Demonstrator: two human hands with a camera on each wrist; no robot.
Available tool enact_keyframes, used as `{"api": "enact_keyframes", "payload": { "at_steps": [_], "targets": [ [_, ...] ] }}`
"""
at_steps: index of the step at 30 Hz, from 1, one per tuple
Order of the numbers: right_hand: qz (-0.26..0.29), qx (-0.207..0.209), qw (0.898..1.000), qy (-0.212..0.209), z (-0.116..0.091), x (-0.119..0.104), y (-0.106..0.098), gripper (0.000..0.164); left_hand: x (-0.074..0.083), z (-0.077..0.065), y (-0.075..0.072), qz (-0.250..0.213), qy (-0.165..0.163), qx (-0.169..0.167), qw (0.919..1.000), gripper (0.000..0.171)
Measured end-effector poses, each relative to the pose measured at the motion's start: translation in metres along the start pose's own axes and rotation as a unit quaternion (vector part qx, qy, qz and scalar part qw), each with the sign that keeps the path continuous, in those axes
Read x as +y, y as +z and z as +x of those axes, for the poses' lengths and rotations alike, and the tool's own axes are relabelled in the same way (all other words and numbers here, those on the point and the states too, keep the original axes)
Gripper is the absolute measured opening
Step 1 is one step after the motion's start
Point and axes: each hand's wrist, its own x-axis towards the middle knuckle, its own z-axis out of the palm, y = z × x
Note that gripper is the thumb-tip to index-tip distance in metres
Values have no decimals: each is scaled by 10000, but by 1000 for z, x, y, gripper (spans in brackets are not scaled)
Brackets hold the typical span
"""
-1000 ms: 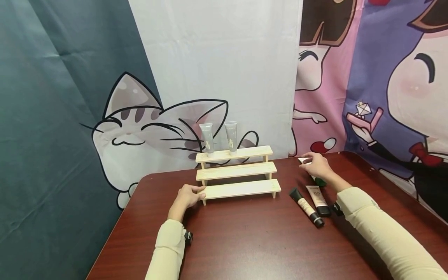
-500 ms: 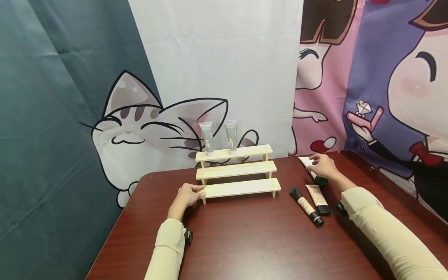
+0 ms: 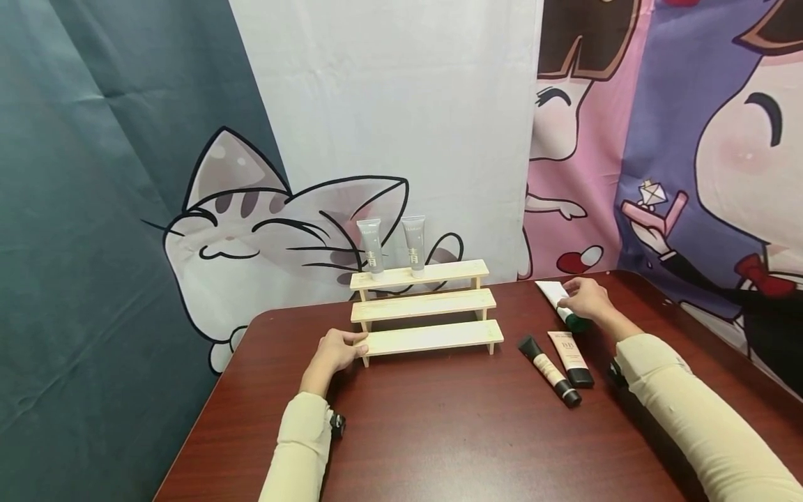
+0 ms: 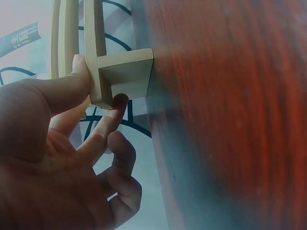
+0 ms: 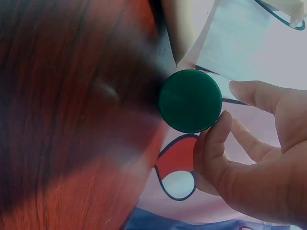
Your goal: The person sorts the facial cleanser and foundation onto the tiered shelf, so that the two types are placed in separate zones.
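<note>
My left hand [image 3: 335, 351] pinches the left end of the lowest tier of a three-step wooden display rack [image 3: 433, 339]; in the left wrist view its thumb lies on the board [image 4: 97, 88] and a finger is beneath it. A white squeeze tube with a green cap [image 3: 553, 293] lies on the table at the back right. My right hand [image 3: 588, 300] is over that tube near the cap. In the right wrist view, curved fingers [image 5: 216, 139] are against or just beside the green cap [image 5: 190, 101], and the thumb [image 5: 254, 94] stands apart from it.
Two clear tubes [image 3: 371, 252] stand caps down on the rack's top tier. A beige BB cream tube [image 3: 569, 354] and a slim black-ended tube [image 3: 549, 371] lie right of the rack on the reddish-brown table [image 3: 452, 432]. A cartoon-printed curtain [image 3: 439, 125] hangs behind.
My right hand has moved along the white tube from its flat end toward the green cap, uncovering more of the tube. My left hand and the rack have stayed put.
</note>
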Motion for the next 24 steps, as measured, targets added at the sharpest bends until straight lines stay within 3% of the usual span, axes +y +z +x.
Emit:
{"api": "enact_keyframes", "payload": {
  "at_steps": [9,19,24],
  "targets": [
    [-35,-69,9999,90,1,4,-2,44,0,-1,0,13,-40,9,10000,32],
    [-166,-238,9989,374,4,6,-2,48,0,0,-2,61,1,25,10000,32],
    [44,-634,9962,595,5,7,-1,57,1,0,0,46,-4,15,10000,32]
  ]
}}
